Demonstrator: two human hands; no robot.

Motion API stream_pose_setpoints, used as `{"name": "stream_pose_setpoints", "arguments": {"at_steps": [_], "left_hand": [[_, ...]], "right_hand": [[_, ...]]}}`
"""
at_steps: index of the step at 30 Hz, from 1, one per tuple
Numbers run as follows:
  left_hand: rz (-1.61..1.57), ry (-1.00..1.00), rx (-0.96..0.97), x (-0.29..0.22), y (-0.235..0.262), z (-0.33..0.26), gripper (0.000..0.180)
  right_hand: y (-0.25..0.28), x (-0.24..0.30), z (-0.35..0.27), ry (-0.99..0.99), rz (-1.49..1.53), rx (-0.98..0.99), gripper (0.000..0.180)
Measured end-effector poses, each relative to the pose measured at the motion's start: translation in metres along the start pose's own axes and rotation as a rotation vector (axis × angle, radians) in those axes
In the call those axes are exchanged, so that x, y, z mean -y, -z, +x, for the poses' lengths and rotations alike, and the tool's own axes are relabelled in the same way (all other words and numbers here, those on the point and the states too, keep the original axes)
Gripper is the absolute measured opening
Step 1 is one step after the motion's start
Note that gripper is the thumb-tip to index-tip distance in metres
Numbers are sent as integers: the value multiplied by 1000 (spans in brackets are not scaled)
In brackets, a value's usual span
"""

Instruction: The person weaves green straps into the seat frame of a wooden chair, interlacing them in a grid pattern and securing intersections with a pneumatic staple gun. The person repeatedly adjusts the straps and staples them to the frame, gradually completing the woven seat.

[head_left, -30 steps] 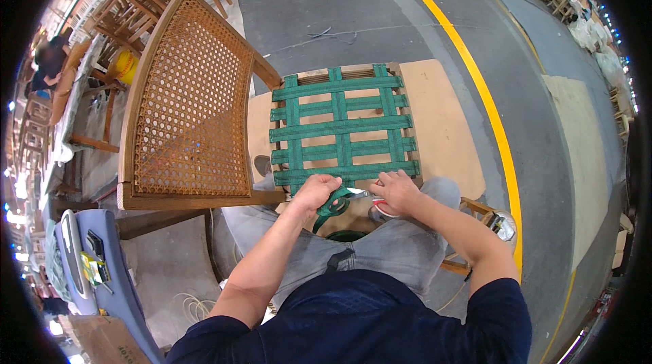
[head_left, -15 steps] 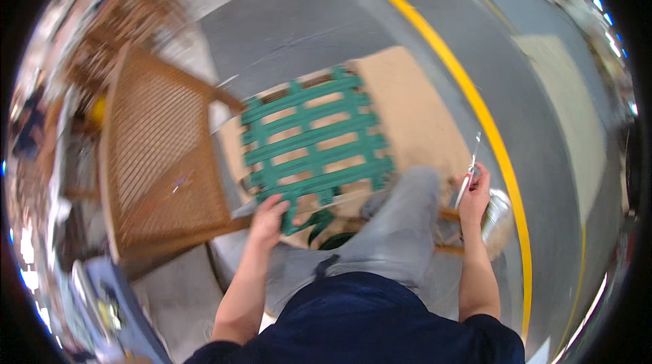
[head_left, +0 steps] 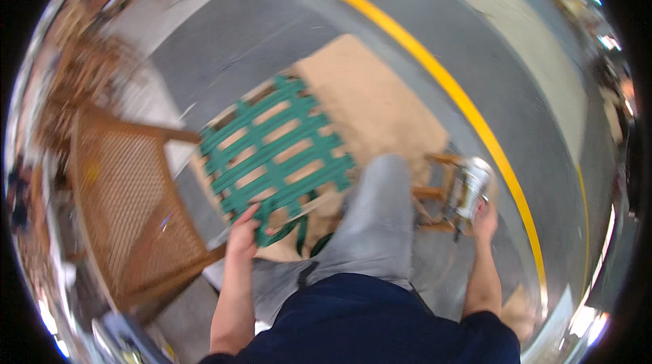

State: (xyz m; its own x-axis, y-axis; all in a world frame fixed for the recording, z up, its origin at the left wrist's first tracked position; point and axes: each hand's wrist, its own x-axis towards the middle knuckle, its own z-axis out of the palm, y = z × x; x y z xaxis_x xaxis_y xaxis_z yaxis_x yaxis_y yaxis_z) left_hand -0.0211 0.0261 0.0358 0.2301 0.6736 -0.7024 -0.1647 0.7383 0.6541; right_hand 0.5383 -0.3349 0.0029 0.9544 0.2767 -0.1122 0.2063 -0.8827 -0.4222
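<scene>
A wooden frame woven with green straps (head_left: 275,150) lies in front of me, its near left corner by my left hand (head_left: 242,231). The fingers of that hand are closed on a green strap (head_left: 266,231) at this corner. Loose strap ends hang below the near edge. To the right, my right hand (head_left: 485,220) is beside a silver metal object (head_left: 473,184) at a small wooden stool (head_left: 428,193). Its fingers are curled and partly hidden, with a bit of red showing. Blur hides what they hold and the silver object's exact kind.
A wooden chair part with a woven cane panel (head_left: 132,194) stands at left, close to my left forearm. A cardboard sheet (head_left: 380,102) lies beneath the strapped frame. Beyond it a yellow line (head_left: 435,65) curves across the grey floor.
My right hand has moved down to the silver object; the red-and-white handled cutting tool it held up no longer shows clearly. My left hand stays at the frame's corner. The whole view has turned.
</scene>
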Motion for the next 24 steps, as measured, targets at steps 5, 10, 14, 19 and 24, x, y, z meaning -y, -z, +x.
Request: {"name": "stream_pose_setpoints", "arguments": {"at_steps": [5,10,14,19,24], "left_hand": [[-40,129,-97,-19,13,6,53],[-147,125,-55,-20,15,27,37],[-223,133,-87,-18,-2,55,26],[-834,35,-49,3,1,73,29],[-987,-16,2,18,9,84,34]], "right_hand": [[5,-1,-2,204,-182,-108,54],[32,49,7,191,-147,-139,49],[23,117,5,371,134,-161,40],[-90,271,-56,589,589,335,33],[-206,436,-197,1106,225,875,36]]}}
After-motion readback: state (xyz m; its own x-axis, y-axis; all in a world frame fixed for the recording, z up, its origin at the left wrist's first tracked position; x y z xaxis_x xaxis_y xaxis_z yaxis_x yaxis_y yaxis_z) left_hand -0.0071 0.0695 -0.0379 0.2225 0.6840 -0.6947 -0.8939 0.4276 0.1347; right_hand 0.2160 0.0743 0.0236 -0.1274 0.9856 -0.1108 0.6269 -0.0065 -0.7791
